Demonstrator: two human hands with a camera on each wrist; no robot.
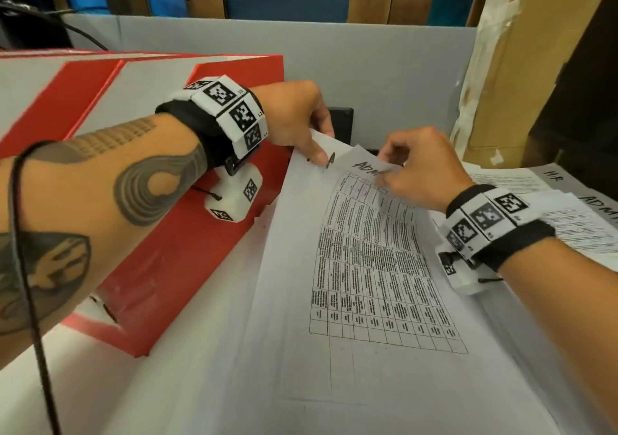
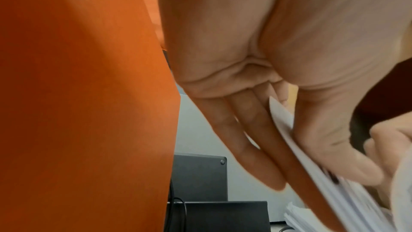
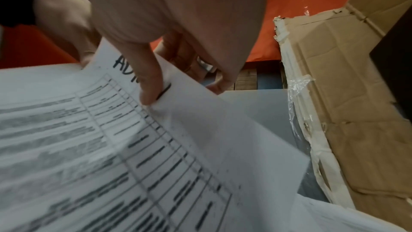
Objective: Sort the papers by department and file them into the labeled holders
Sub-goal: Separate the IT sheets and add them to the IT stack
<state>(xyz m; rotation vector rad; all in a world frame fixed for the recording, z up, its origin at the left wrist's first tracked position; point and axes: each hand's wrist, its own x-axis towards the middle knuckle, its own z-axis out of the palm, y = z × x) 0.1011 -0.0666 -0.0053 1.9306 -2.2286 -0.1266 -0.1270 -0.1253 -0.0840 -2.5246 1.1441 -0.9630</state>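
Both hands on the same stack of papers point(image 1: 368, 267), held tilted over the white bench point(image 1: 200, 384), top edge raised toward the grey back panel point(image 1: 384, 67). Left hand point(image 1: 294, 117) grips the stack's top-left corner: thumb on the front face, fingers point(image 2: 252, 140) straight along the back, sheet edges pinched between them in the left wrist view. A dark mark, maybe a clip point(image 1: 330, 159), sits just beside the left thumb tip; too small to tell. Right hand point(image 1: 418, 167) pinches the top sheet near its upper edge, thumb pressing right on the handwritten heading, which reads "ADM…" with the rest covered. Right wrist view shows that thumb on the front and the other fingers point(image 3: 220, 84) curled behind the sheet. Top sheet carries a printed table with dense text, not legible. Red-and-white holder point(image 1: 187, 234) stands just left of the stack, under the left forearm; labels not readable. More papers point(image 1: 568, 207) lie flat on the bench to the right, behind the right wrist; one headed "HR", another "ADM…". Cardboard box point(image 1: 521, 67) with torn tape stands at the far right against the back panel. Black object point(image 1: 341, 123) behind the left hand, partly hidden.
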